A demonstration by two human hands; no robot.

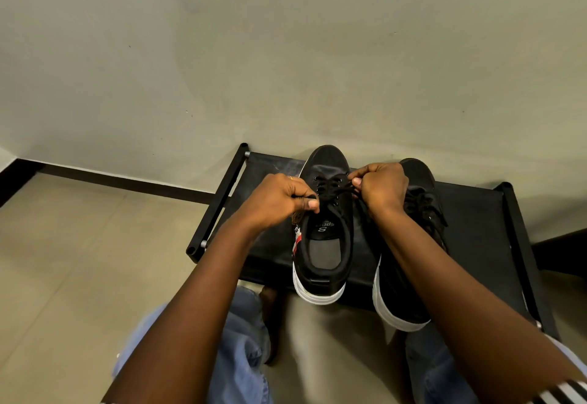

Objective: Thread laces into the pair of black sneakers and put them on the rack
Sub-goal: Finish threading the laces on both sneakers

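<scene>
Two black sneakers with white soles stand side by side on the black rack (476,213), toes toward the wall. The left sneaker (324,254) shows its grey insole and a black lace (332,186) crossing its upper eyelets. My left hand (276,200) pinches one lace end at the shoe's left side. My right hand (382,186) pinches the other end at its right side. The lace runs taut between them. The right sneaker (413,276) has laces in it and is partly hidden under my right forearm.
The rack has a black fabric top and a black frame with a bar end (244,147) at its far left corner; it stands against a pale wall (286,54). My jeans-clad knees (244,340) are in front of the rack on a beige tiled floor (79,260).
</scene>
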